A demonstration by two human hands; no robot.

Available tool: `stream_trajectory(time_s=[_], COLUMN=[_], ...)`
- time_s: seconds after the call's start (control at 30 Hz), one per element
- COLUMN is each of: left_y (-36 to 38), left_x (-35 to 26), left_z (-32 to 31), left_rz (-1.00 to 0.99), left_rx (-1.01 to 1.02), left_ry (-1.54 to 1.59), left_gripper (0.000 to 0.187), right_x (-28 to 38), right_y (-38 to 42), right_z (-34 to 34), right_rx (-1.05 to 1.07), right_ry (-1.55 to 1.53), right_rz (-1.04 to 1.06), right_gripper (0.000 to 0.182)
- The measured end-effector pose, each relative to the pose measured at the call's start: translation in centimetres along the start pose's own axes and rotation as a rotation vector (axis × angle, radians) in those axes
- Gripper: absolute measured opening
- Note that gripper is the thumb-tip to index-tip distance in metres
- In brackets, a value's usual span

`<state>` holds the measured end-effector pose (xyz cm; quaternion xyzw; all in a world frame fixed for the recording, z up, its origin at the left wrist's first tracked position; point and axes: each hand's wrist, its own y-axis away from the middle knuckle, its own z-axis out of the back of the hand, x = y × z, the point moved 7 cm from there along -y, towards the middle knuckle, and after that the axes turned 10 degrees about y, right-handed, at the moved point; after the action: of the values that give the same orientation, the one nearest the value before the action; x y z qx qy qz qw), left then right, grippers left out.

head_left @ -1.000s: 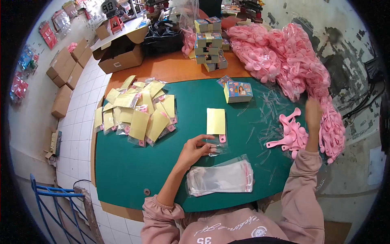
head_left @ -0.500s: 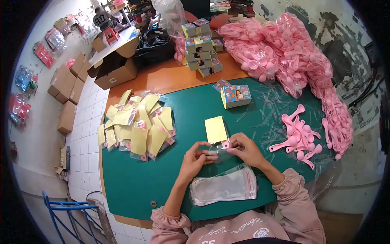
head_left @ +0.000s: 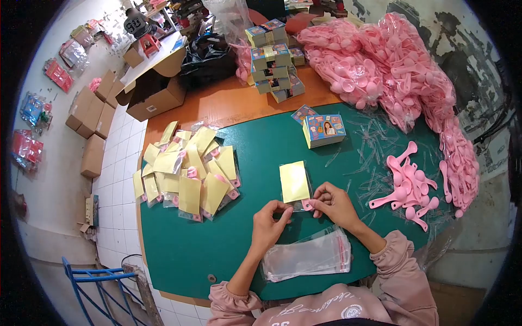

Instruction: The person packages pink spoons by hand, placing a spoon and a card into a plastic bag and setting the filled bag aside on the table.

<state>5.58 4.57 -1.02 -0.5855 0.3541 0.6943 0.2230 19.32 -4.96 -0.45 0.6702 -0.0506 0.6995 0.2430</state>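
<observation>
Just in front of me on the green mat is a clear plastic bag (head_left: 305, 173) with a yellow card (head_left: 294, 182) inside. The pink handle end of a spoon (head_left: 306, 205) shows at the bag's near edge. My left hand (head_left: 270, 224) pinches the near left corner of the bag between thumb and fingers. At the near right corner, beside the spoon handle, my right hand (head_left: 334, 206) is closed on the bag's edge. Below my hands lies a stack of clear plastic bags (head_left: 307, 255).
Left is a pile of filled bags (head_left: 190, 171) with yellow cards. Right are loose pink spoons (head_left: 405, 185) and clear plastic strips (head_left: 370, 157). Card stacks (head_left: 324, 130) stand farther back, near big bags of pink spoons (head_left: 386, 65). A person (head_left: 138, 24) is in the far background.
The clear flap that stretched toward me between my hands no longer sticks out. My fingers have come to the bag's near edge, and the view has shifted slightly.
</observation>
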Motion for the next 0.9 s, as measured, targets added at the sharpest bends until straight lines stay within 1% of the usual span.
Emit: stream_trajectory(time_s=[0.03,0.1,0.2,0.27,0.33,0.4,0.43,0.5,0.53,0.57,0.6,0.67,0.73,0.77,0.8,0.83,0.87,0.9], left_y=[0.0,0.2,0.2,0.2,0.2,0.3,0.3,0.4,0.2,0.4,0.6,1.6,2.7,3.5,4.4,4.7,6.8,8.6], left_x=[-0.1,-1.4,-1.2,-0.5,-0.4,-1.3,-1.4,-1.3,-0.2,-0.8,-1.9,-4.9,-6.4,-7.6,-8.5,-8.5,-9.9,-11.6], left_z=[-0.2,0.1,0.3,0.3,0.1,-0.2,-0.2,-0.3,0.0,0.5,1.4,4.5,9.0,11.1,12.5,12.4,12.8,11.7], left_rz=[0.003,-0.080,-0.016,-0.006,0.001,-0.037,-0.039,-0.021,0.004,-0.006,-0.021,-0.160,-0.299,-0.389,-0.481,-0.485,-0.584,-0.652], left_rx=[-0.001,-0.104,-0.129,-0.092,-0.054,-0.002,0.005,0.007,0.004,-0.006,-0.020,-0.138,-0.389,-0.489,-0.594,-0.595,-0.896,-1.164], left_ry=[0.000,0.132,0.176,0.166,0.157,0.131,0.133,0.092,0.164,0.125,0.084,-0.050,0.149,0.170,0.194,0.197,-0.340,-0.903], left_gripper=[0.014,0.013,0.012,0.012,0.013,0.023,0.023,0.036,0.041,0.043,0.044,0.047,0.051,0.051,0.051,0.051,0.049,0.046], right_x=[0.3,0.3,0.1,0.3,0.7,0.7,0.5,0.7,1.1,1.3,1.6,5.0,4.6,4.4,4.2,4.2,4.2,4.0], right_y=[0.1,0.1,0.1,0.1,0.2,0.2,0.1,0.4,0.5,0.8,1.2,3.5,5.2,6.3,7.2,7.7,7.9,8.0], right_z=[0.0,0.0,0.0,-0.1,-0.2,-0.2,-0.3,0.4,0.4,0.7,2.2,4.6,8.3,9.2,10.2,10.8,10.8,10.6], right_rx=[-0.023,-0.043,-0.056,-0.054,-0.058,-0.064,-0.048,-0.060,0.016,0.092,0.072,0.003,-0.099,-0.105,-0.183,-0.261,-0.261,-0.244], right_ry=[0.019,0.038,0.064,0.065,0.067,0.069,0.102,0.137,0.154,0.169,0.169,0.911,1.077,1.078,1.229,1.378,1.379,1.409], right_rz=[-0.001,-0.004,0.004,0.049,0.032,0.016,0.024,0.023,0.009,-0.005,-0.011,0.560,0.375,0.372,0.329,0.286,0.289,0.292], right_gripper=[0.015,0.015,0.016,0.017,0.018,0.019,0.020,0.022,0.023,0.024,0.024,0.021,0.021,0.021,0.019,0.017,0.017,0.016])
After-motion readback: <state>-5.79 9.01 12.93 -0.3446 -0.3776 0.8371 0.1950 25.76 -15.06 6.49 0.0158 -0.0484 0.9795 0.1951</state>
